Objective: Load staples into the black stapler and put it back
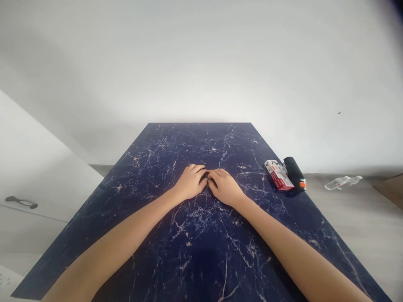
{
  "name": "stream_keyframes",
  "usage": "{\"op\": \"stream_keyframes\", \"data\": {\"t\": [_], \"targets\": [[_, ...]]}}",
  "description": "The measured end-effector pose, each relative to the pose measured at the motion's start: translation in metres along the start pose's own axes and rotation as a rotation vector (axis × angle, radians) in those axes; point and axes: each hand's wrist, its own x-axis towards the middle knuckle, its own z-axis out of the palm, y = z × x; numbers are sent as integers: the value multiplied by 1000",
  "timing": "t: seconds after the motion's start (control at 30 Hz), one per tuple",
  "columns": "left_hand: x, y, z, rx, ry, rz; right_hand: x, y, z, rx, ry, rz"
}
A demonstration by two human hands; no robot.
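Observation:
Both of my hands rest on the dark blue marble-patterned table [201,235], near its middle. Palm down, my left hand [191,181] has its fingers stretched toward the right and the thumb apart from them. My right hand [224,184] lies opposite with fingers loosely bent and pointing left, its thumb also apart. The fingertips of the two hands meet or almost meet; whether they touch I cannot tell. No object shows in either hand.
At the table's right edge lie a red and white box [279,175] and a black cylindrical item [294,173] with an orange part. Crumpled clear plastic bottles [343,182] are on the floor to the right. A white wall [201,63] stands behind; a cabinet with a handle [21,202] is left.

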Motion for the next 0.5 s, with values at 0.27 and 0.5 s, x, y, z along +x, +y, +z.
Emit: {"op": "stream_keyframes", "data": {"t": [0.27, 0.5], "targets": [[1, 3, -3, -45, 83, -21, -1, -2, -3, -11, 25, -17], [-29, -10, -33, 24, 257, -90, -25, 40, -85, -347, 332, 268]]}}
